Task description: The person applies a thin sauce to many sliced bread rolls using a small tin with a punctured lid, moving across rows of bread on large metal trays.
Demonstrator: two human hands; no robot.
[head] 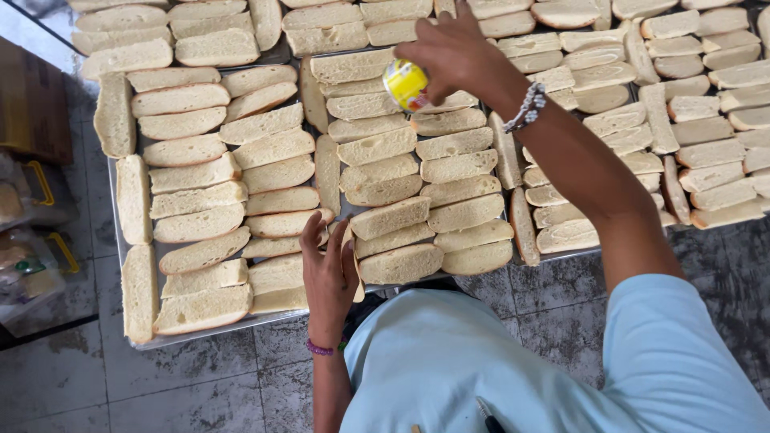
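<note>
Over the middle metal tray (350,210), right hand (453,56) stretched far forward on a long, nearly straight arm, fingers clenched around a small yellow container (405,83) held tilted just above the sliced bread halves (377,147). Beaded bracelet (527,107) on that wrist, light blue sleeve (682,353) at the shoulder. Nearer the body, left hand (329,269) raised at the tray's front edge, palm turned toward the bread, fingers spread and released, grasping nothing, fingertips touching or just beside a cut half (285,223); cannot tell which. Purple bracelet (321,349) round that wrist, forearm bent back toward the chest. Bread halves laid cut side up in close rows, filling the left tray (115,192), the middle one and further trays to the right, some halves stood on edge between the rows. Trays rested on a grey tiled surface (200,377). At far left, yellow-handled bags (32,240), partly out of view.
</note>
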